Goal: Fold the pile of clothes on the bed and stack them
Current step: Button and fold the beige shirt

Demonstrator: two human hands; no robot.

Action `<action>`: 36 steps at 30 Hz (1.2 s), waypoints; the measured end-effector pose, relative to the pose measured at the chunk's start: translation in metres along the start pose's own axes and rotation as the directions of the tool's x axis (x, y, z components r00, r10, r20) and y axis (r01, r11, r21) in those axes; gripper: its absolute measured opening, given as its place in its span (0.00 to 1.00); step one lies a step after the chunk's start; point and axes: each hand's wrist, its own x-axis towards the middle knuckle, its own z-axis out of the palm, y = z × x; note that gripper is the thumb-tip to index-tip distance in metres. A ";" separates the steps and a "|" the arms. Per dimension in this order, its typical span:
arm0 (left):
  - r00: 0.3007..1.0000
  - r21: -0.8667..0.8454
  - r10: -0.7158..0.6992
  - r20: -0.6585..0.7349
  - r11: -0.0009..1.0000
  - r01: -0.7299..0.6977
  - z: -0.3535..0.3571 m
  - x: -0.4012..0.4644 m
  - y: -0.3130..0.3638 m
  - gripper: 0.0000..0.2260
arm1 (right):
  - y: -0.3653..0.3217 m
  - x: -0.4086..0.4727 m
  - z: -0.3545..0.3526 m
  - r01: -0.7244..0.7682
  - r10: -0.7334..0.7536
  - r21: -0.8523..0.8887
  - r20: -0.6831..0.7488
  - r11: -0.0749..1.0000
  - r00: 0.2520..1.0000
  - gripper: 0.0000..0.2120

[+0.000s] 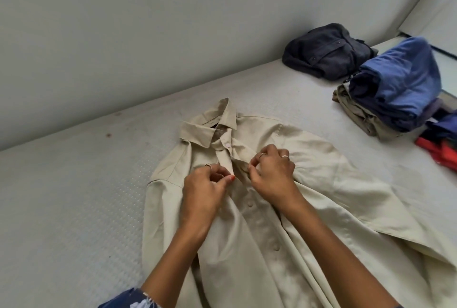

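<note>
From my feed I look down on the bed, a pale grey textured surface set against a plain grey wall. Far right, near the wall, I see a dark charcoal garment lying loosely bunched, apart from everything else. Just in front of it stands a folded stack: a blue piece on top, darker navy layers under it, and a khaki piece at the bottom touching the bed. At the right edge, just beside the stack, some red and blue cloth is cut off by the frame, and I cannot tell what it is. Nothing lies between these and the beige shirt, which is spread front-up across the middle of the bed, collar toward the wall, its button placket running down toward me. Both forearms reach in from the bottom edge over the shirt's lower part and cover some of it. The left hand has its fingers curled, thumb and forefinger pinching the placket edge just below the collar. The right hand sits close beside it, fingers curled, pinching the opposite edge of the placket. So each grip is grasping the shirt's front, the two almost touching. Rings show on both hands.
</note>
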 end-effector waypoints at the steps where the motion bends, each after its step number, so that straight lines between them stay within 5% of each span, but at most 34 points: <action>1: 0.999 -0.091 -0.046 0.021 0.995 0.048 -0.003 -0.004 -0.001 0.01 | -0.003 -0.005 -0.001 0.060 -0.058 -0.059 0.029 0.996 0.998 0.11; 4: 0.969 -0.350 -0.171 0.176 0.910 0.224 -0.007 -0.014 0.002 0.01 | -0.013 -0.016 -0.008 0.107 -0.108 0.019 0.240 0.994 0.965 0.11; 10: 0.959 -0.340 -0.140 0.248 0.914 0.222 0.001 -0.020 0.001 0.06 | -0.005 -0.026 -0.022 -0.016 -0.082 0.244 0.387 0.970 0.919 0.10; 15: 0.991 -0.161 -0.005 0.132 0.987 0.026 0.010 -0.021 0.000 0.04 | -0.008 -0.029 -0.017 -0.013 0.001 0.258 0.049 0.966 0.999 0.07; 17: 0.993 -0.130 0.023 0.114 0.991 -0.008 0.013 -0.022 -0.002 0.05 | -0.013 -0.033 -0.014 0.005 -0.012 0.308 0.021 0.951 1.000 0.05; 20: 0.993 -0.155 -0.022 0.112 0.987 0.039 0.015 -0.017 -0.005 0.05 | -0.012 -0.038 -0.007 0.014 -0.041 0.390 0.060 0.921 0.997 0.03; 25: 0.979 -0.325 -0.087 0.184 0.935 0.144 0.016 -0.014 -0.002 0.05 | -0.006 -0.039 0.003 0.042 0.011 0.275 -0.189 0.961 0.982 0.03; 36: 0.993 -0.257 -0.063 0.096 0.962 0.086 0.018 -0.010 -0.005 0.07 | -0.012 -0.047 0.005 0.010 0.062 0.408 -0.162 0.913 0.985 0.01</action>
